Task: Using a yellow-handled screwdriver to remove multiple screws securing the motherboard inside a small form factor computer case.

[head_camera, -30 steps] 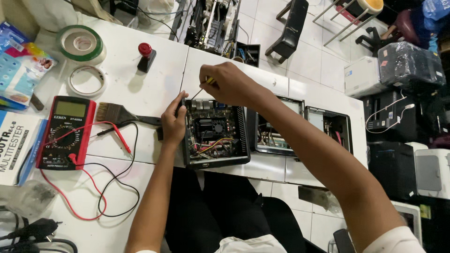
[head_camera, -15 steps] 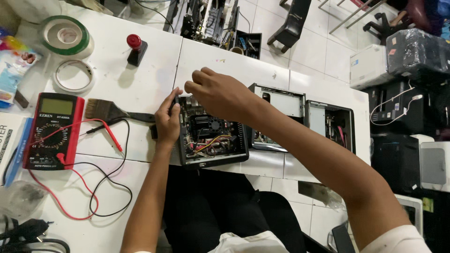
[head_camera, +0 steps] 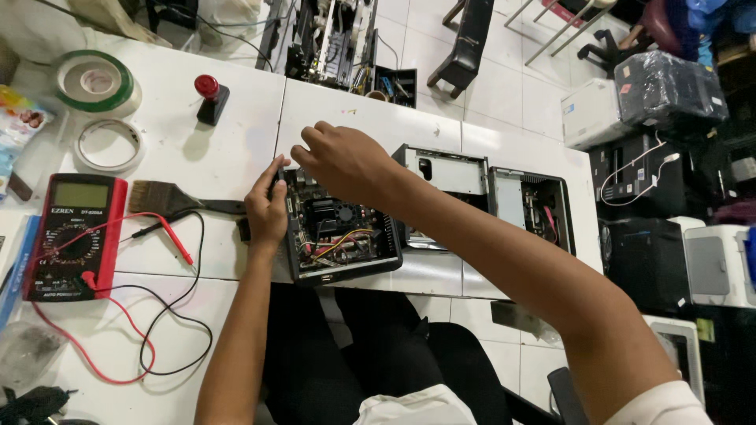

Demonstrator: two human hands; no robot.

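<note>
Farthest to the left of the hands, a red multimeter [head_camera: 69, 236] is laid flat on the white table [head_camera: 197, 161], with its red and black probe leads [head_camera: 134, 315] looped loosely beside it. Beyond it, away from the person, two rolls of tape are seen: a green-edged roll [head_camera: 96, 81] and a thinner pale ring [head_camera: 109, 145]. A small black stand with a red knob [head_camera: 210, 97] is set further in, well apart from both hands. Just left of the left hand a flat paintbrush [head_camera: 169, 199] is laid, its dark handle pointed toward that hand.

The left hand [head_camera: 268, 206] is pressed against the left edge of the small open computer case [head_camera: 339, 232], the fingers curled around that edge; a firm grip cannot be confirmed. The case is placed at the near edge of the table, directly between and beneath the two hands, and its board and coloured wires are exposed. The right hand [head_camera: 346, 161] is held over the far left corner of the case, close above the left hand, with the fingertips bunched downward; whether anything is pinched between them cannot be told.

To the right of the right forearm, two further opened metal boxes are set side by side: a pale one [head_camera: 449, 175] touching the case, then a dark one [head_camera: 531, 206].
</note>
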